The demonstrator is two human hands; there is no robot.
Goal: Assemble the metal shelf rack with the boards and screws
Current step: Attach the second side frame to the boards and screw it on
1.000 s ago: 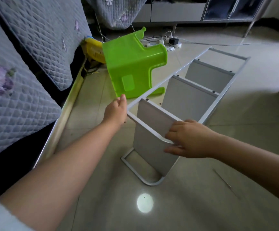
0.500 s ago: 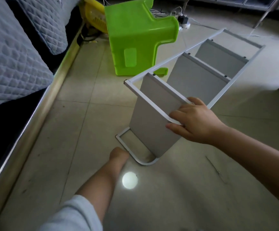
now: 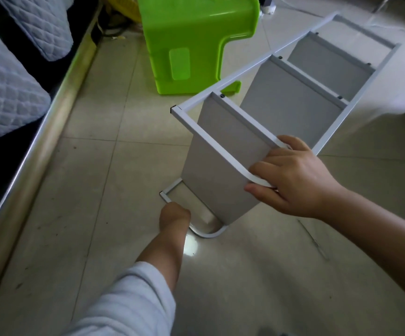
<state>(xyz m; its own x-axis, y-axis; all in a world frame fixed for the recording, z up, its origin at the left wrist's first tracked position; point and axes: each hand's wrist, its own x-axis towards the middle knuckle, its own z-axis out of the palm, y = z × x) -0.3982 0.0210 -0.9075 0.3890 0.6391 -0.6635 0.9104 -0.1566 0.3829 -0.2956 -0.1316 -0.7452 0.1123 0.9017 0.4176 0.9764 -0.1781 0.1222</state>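
Observation:
The shelf rack lies on its side on the tiled floor, a white metal frame (image 3: 196, 132) uppermost. Three grey boards stand between the two frames: the near board (image 3: 220, 166), the middle board (image 3: 288, 98) and the far board (image 3: 329, 59). Black screw heads (image 3: 222, 95) show where the boards meet the upper frame. My right hand (image 3: 291, 180) grips the rounded corner of the upper frame. My left hand (image 3: 174, 217) is down at the lower frame (image 3: 208, 235) on the floor. Its fingers curl around the tube, out of sight.
A green plastic stool (image 3: 191, 40) lies just beyond the rack's left side. A quilted bed (image 3: 7, 88) with a metal edge rail (image 3: 51, 122) runs along the left. A thin metal tool (image 3: 312, 241) lies on the floor under my right arm. A power strip (image 3: 266, 8) sits at the back.
My left hand left the upper frame's far corner and dropped to the lower frame on the floor. My right hand kept its grip. The view tilted down and closer.

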